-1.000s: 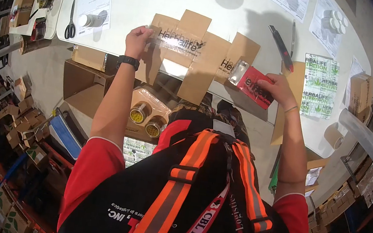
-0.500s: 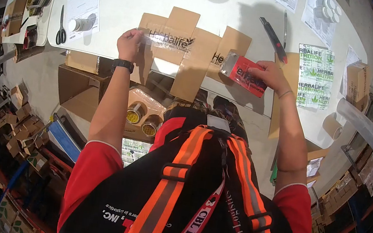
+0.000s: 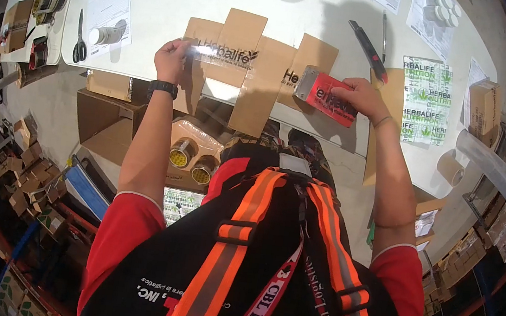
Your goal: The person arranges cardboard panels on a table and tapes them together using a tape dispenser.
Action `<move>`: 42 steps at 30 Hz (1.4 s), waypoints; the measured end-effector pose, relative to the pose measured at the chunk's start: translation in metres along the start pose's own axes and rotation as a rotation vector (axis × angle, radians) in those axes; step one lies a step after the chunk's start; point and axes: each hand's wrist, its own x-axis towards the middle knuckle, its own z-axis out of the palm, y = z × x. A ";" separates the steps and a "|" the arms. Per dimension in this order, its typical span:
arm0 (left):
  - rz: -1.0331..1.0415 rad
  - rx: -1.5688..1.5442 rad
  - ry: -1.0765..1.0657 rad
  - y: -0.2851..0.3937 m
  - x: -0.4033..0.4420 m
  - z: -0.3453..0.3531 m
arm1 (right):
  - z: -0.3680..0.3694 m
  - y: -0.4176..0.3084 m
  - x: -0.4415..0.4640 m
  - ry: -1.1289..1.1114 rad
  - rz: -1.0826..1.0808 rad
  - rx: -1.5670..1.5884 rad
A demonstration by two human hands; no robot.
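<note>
Tape [image 3: 225,57], clear and printed, appears drawn out: left fingers [image 3: 182,47] pinch its end, right fingers [image 3: 346,93] grip the red dispenser [image 3: 331,106], and between the fingers lie cardboard flaps [image 3: 264,89], seemingly beneath the strip

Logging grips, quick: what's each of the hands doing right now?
Left hand: closed, apparently pinching one end of a clear strip.
Right hand: closed, holding a red tool.

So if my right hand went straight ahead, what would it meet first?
Beyond the red tool it holds, your right hand would likely meet the cardboard flap, or pass above; depth is unclear.
</note>
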 end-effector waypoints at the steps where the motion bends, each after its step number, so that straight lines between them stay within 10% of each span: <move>1: 0.007 -0.010 0.013 0.000 0.000 0.000 | -0.001 0.000 0.001 0.000 0.001 0.000; 42: 0.195 0.317 0.091 -0.020 0.038 0.009 | -0.024 -0.012 0.009 -0.001 -0.027 -0.063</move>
